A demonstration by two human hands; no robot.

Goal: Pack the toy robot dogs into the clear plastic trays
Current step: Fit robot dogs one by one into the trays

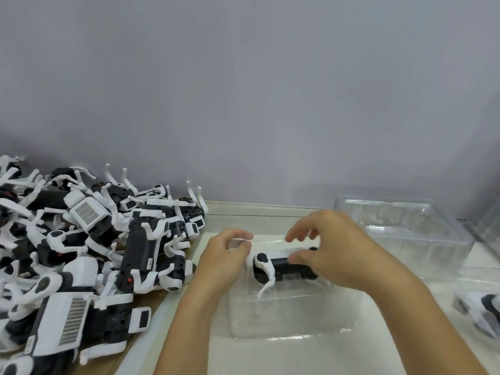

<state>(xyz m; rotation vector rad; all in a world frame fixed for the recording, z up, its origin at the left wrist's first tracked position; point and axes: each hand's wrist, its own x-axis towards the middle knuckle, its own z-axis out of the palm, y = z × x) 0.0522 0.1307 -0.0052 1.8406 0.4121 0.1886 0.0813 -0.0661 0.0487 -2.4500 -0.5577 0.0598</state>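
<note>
A black-and-white toy robot dog (273,267) lies on its side in the clear plastic tray (292,318) at the centre of the table. My right hand (335,255) grips the dog's black body from the right, thumb under and fingers curled over it. At the tray's far left corner, my left hand (224,259) pinches the clear rim beside the dog's head. Part of the dog's body is hidden by my right hand.
A big pile of loose toy robot dogs (89,253) fills the left of the table. A stack of empty clear trays (403,228) stands at the back right. Another tray holding a dog (484,309) sits at the right edge. A grey wall rises behind.
</note>
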